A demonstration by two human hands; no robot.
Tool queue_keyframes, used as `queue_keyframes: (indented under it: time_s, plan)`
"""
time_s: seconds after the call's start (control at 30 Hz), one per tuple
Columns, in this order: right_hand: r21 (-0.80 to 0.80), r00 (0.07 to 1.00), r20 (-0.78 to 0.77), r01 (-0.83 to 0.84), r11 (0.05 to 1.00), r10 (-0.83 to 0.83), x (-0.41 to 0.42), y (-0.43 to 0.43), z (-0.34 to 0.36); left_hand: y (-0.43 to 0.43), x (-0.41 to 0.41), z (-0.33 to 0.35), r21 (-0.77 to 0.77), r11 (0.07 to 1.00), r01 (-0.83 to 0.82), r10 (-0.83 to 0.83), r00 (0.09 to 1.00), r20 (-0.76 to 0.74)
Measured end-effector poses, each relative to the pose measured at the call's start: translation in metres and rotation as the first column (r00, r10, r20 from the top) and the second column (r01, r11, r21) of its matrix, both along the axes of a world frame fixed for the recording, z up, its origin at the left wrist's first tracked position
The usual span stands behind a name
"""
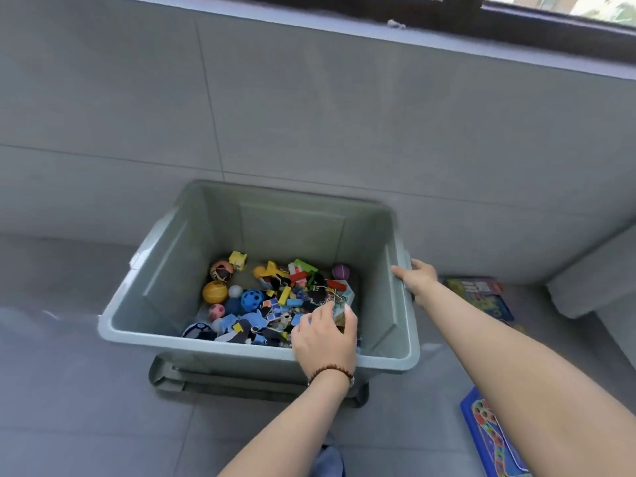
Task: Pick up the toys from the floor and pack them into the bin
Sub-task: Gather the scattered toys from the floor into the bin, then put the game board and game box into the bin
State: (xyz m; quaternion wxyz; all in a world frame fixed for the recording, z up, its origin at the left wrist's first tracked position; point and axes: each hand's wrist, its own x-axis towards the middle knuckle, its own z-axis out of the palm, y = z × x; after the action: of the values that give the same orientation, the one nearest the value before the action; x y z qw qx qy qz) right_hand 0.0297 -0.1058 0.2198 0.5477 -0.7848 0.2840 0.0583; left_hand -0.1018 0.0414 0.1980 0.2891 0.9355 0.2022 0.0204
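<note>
Your left hand point(323, 335) is low inside the grey-green plastic bin point(165, 270), fingers and thumb curled round a small pale-blue printed box point(344, 301) just over the heap of balls and bricks point(268, 301). It is probably held low so you can set it down rather than drop it. Your right hand point(418, 278) grips the bin's right rim, likely to steady it. Not yet packed: a green flat game box point(478, 294) on the floor beyond the bin, and a blue board-game box point(488, 438) by your right arm.
</note>
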Motion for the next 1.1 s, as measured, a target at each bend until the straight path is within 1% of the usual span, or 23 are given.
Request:
queue_keyframes:
  time_s: [0.07,0.13,0.2,0.27,0.33,0.4,0.47,0.53,0.6,0.67,0.7,0.73,0.8,0.83,0.9,0.97,1.03,1.07,1.1]
  plan:
    - [0.012,1.000,0.018,-0.002,1.000,0.002,0.004,-0.005,-0.003,-0.007,0.005,-0.001,0.010,1.000,-0.009,0.009,1.000,0.000]
    - [0.047,1.000,0.000,-0.008,0.999,0.008,0.004,-0.012,-0.006,-0.010,0.008,-0.003,0.033,0.999,-0.002,0.003,1.000,-0.031]
    - [0.124,0.998,-0.036,-0.039,0.991,0.044,-0.002,-0.026,-0.005,-0.009,0.011,-0.007,0.060,0.997,0.054,-0.051,0.998,-0.046]
    - [0.188,0.989,-0.094,-0.094,0.978,0.113,-0.012,-0.055,0.000,-0.011,0.021,-0.003,0.039,0.993,0.109,-0.107,0.993,-0.039]
    - [0.240,0.978,-0.152,-0.107,0.965,0.146,-0.026,-0.098,0.005,-0.021,0.040,0.009,0.007,0.991,0.131,-0.131,0.991,0.004]
    - [0.241,0.986,-0.141,-0.047,0.969,0.083,-0.037,-0.150,0.009,-0.047,0.065,0.029,-0.016,0.981,0.191,-0.189,0.979,0.081]
    - [0.200,0.991,-0.136,0.038,0.979,-0.010,-0.047,-0.204,0.011,-0.085,0.090,0.051,-0.074,0.952,0.296,-0.279,0.943,0.184]
    - [0.166,0.985,-0.139,0.122,0.979,-0.100,-0.058,-0.250,0.008,-0.130,0.108,0.066,-0.152,0.900,0.409,-0.364,0.895,0.258]
    - [0.143,0.976,-0.143,0.186,0.972,-0.166,-0.065,-0.290,-0.004,-0.177,0.123,0.067,-0.211,0.828,0.520,-0.460,0.844,0.276]
    - [0.140,0.968,-0.152,0.222,0.965,-0.200,-0.075,-0.320,-0.022,-0.222,0.132,0.049,-0.286,0.762,0.581,-0.548,0.814,0.194]
    - [0.136,0.963,-0.163,0.235,0.962,-0.213,-0.081,-0.334,-0.036,-0.244,0.134,0.033,-0.342,0.737,0.583,-0.580,0.805,0.122]
    - [0.124,0.957,-0.184,0.251,0.960,-0.227,-0.088,-0.345,-0.050,-0.263,0.134,0.015,-0.401,0.719,0.568,-0.609,0.793,0.031]
    - [0.111,0.925,-0.256,0.316,0.942,-0.280,-0.109,-0.363,-0.082,-0.298,0.123,-0.028,-0.510,0.708,0.489,-0.649,0.735,-0.196]
    - [0.105,0.905,-0.293,0.351,0.930,-0.309,-0.123,-0.373,-0.100,-0.311,0.112,-0.052,-0.540,0.720,0.436,-0.651,0.693,-0.309]
    - [0.090,0.852,-0.369,0.430,0.898,-0.371,-0.156,-0.392,-0.138,-0.330,0.084,-0.101,-0.534,0.780,0.328,-0.606,0.610,-0.510]
    - [0.037,0.778,-0.430,0.522,0.852,-0.458,-0.190,-0.405,-0.168,-0.339,0.057,-0.143,-0.508,0.839,0.197,-0.525,0.542,-0.656]
    - [-0.033,0.703,-0.472,0.589,0.808,-0.531,-0.215,-0.411,-0.186,-0.345,0.037,-0.173,-0.491,0.865,0.106,-0.477,0.480,-0.736]
    - [-0.006,0.682,-0.490,0.620,0.784,-0.543,-0.225,-0.412,-0.196,-0.346,0.028,-0.182,-0.487,0.870,0.077,-0.462,0.470,-0.752]
    - [0.040,0.685,-0.498,0.631,0.775,-0.532,-0.230,-0.412,-0.204,-0.346,0.022,-0.189,-0.484,0.873,0.055,-0.447,0.485,-0.752]
